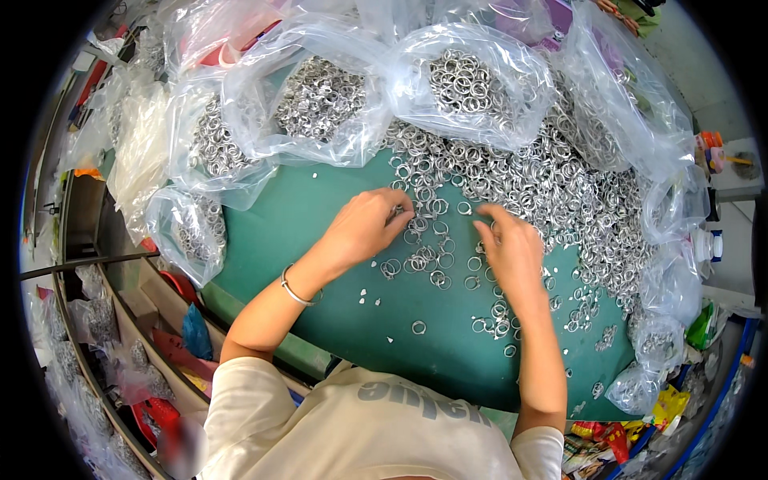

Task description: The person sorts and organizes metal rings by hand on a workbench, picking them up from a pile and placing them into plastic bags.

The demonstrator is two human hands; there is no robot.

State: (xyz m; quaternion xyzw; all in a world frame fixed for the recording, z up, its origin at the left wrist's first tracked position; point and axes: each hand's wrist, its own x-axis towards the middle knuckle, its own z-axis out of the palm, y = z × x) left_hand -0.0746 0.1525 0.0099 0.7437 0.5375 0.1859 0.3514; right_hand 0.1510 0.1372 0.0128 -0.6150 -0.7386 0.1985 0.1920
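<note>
Loose silver rings [428,258] lie scattered on a green tabletop [320,208] between and around my hands. My left hand [364,224] is curled, and some silvery ring metal shows between its thumb and fingers. To the right, my right hand [514,252] hovers low over the rings. Its thumb and index finger stand a little apart, with nothing clearly held between them; its other fingers are partly hidden. One single ring [464,208] sits just left of the right fingertips. A large heap of silver rings [560,180] spreads across the far right of the table.
Clear plastic bags of rings stand along the far edge, including one at far left [320,96] and one at centre [466,80]. A smaller bag [188,232] sits at the left edge. Open drawers [172,320] hold more bags at left. Small white bits [362,293] dot the table.
</note>
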